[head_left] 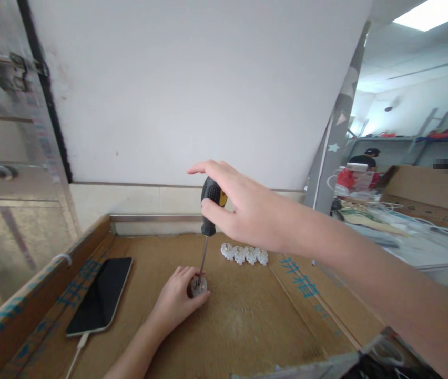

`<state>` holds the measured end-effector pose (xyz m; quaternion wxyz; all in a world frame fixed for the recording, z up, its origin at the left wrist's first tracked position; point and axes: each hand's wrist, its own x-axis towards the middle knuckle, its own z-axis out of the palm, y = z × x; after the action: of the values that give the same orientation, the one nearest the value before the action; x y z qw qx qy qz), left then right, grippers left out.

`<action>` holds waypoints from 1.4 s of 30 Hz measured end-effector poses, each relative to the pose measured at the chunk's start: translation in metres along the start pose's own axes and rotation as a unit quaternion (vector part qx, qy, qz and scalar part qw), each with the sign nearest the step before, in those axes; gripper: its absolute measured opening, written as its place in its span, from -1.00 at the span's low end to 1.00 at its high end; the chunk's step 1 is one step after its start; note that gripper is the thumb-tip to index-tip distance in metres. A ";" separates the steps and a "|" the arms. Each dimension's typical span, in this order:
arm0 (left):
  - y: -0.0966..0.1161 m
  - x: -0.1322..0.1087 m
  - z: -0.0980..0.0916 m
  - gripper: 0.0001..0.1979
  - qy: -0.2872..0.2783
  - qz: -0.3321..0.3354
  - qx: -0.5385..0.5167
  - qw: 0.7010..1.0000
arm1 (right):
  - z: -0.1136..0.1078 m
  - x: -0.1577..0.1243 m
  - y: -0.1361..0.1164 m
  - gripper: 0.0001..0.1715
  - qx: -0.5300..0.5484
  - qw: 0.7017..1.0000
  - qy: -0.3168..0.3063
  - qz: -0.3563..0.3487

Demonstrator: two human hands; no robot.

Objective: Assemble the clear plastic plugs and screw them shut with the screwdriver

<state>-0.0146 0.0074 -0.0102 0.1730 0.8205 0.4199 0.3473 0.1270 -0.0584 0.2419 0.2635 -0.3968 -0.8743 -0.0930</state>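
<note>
My left hand rests on the cardboard surface, its fingers and thumb closed around a small clear plastic part. Above it, my right hand grips the black and yellow handle of a screwdriver, with the index finger stretched out past the handle's top. The screwdriver stands nearly upright, leaning slightly to the right, and its tip meets the clear part. A short row of similar clear plastic parts lies a little to the right and farther back.
A smartphone with a white cable plugged in lies at the left. Raised edges border the cardboard. Behind stands a white panel. Dark plastic-wrapped stuff sits at the lower right. A person is in the far background.
</note>
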 end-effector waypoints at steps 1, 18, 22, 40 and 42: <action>0.000 0.000 0.000 -0.78 0.000 0.000 -0.001 1.000 | -0.001 -0.001 -0.001 -0.56 0.018 1.000 -0.010 -0.005; 0.002 -0.001 -0.001 -0.78 -0.002 0.011 -0.002 1.000 | 0.006 -0.002 -0.002 -0.63 -0.102 0.991 0.081 0.009; 0.001 -0.001 -0.001 -0.74 0.001 0.007 -0.002 1.000 | 0.009 -0.005 -0.002 -0.59 0.048 0.998 0.041 -0.027; 0.001 -0.002 -0.002 -0.76 -0.008 0.005 -0.002 1.000 | 0.008 0.000 -0.001 -0.61 -0.113 0.990 0.078 0.013; 0.001 -0.002 -0.001 -0.75 -0.008 0.004 -0.002 1.000 | 0.007 0.000 -0.001 -0.57 -0.115 0.990 0.077 0.013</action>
<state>-0.0160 0.0054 -0.0096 0.1762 0.8245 0.4146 0.3424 0.1236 -0.0564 0.2360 0.2836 -0.4278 -0.8297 -0.2195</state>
